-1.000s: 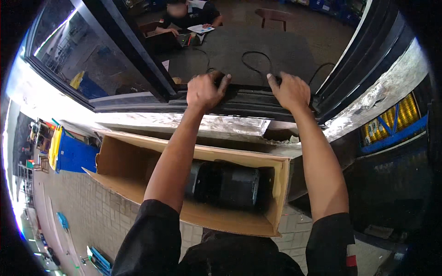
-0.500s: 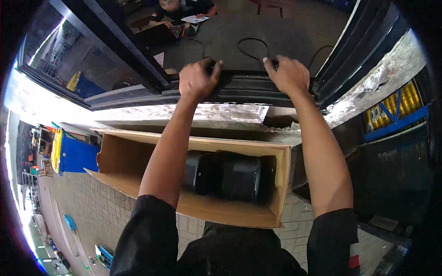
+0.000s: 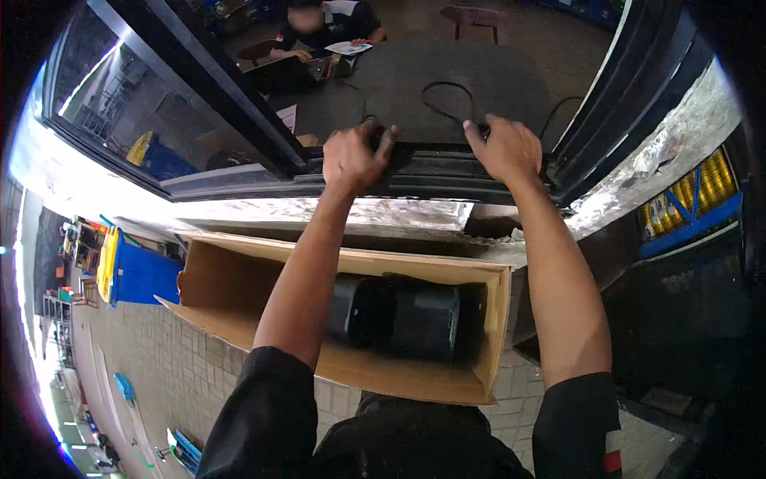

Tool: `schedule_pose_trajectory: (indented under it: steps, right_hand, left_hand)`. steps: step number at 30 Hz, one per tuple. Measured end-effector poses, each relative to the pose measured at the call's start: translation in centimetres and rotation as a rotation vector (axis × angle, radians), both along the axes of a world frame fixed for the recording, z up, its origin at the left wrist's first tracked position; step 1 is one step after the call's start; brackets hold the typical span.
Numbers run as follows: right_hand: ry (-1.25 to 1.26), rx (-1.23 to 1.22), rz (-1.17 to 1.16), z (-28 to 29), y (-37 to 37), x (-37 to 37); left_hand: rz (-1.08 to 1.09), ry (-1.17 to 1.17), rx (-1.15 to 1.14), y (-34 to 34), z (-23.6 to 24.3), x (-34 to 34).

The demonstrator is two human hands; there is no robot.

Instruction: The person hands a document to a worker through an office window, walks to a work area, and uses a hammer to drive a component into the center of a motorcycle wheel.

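Both of my arms reach forward over an open cardboard box to the black lower rail of a window frame (image 3: pixel 439 169). My left hand (image 3: pixel 351 160) is closed over the rail towards its left part, thumb raised, the other fingers curled and partly hidden. Farther right, my right hand (image 3: pixel 508 150) is closed over the same rail, its thumb pointing inward and its fingertips mostly out of sight. Dark smudges mark the fingers. Below my forearms, the long cardboard box (image 3: pixel 231 275) holds a black, smooth-sided object (image 3: pixel 423 315) whose kind I cannot make out.
Beyond the window stands a dark table (image 3: pixel 495 72) with a looped black cable (image 3: pixel 448 84). A person (image 3: pixel 327 28) sits there by a laptop and paper. Glass panes (image 3: pixel 159 104) flank the left. A blue bin (image 3: pixel 148 267) stands left; yellow cylinders (image 3: pixel 690 195) sit in a blue rack at right.
The whole view has shifted slightly, so the scene sits lower and a little to the right. Both hands keep their places on the window rail. The seated person's head has moved.
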State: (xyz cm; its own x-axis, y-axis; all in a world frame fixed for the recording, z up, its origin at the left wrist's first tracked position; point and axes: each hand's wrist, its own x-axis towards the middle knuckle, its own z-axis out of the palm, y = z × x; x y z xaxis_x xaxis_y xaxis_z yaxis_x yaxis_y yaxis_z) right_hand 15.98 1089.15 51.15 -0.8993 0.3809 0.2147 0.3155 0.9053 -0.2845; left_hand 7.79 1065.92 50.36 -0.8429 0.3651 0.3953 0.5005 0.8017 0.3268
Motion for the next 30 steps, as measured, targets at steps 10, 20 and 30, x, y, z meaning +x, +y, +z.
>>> schedule_pose_trajectory:
  steps: [10, 20, 30]
  right_hand:
    - [-0.014, 0.02, -0.007, -0.1, -0.1, 0.0]
    - [-0.093, -0.011, -0.009, 1.1, -0.6, 0.3]
    - [0.024, 0.051, 0.0, -0.1, -0.2, 0.2]
  left_hand:
    - [-0.008, 0.019, -0.01, -0.2, -0.5, -0.4]
    - [0.025, -0.008, -0.061, -0.2, -0.2, -0.2]
    - [0.022, 0.007, -0.028, -0.1, -0.2, -0.1]
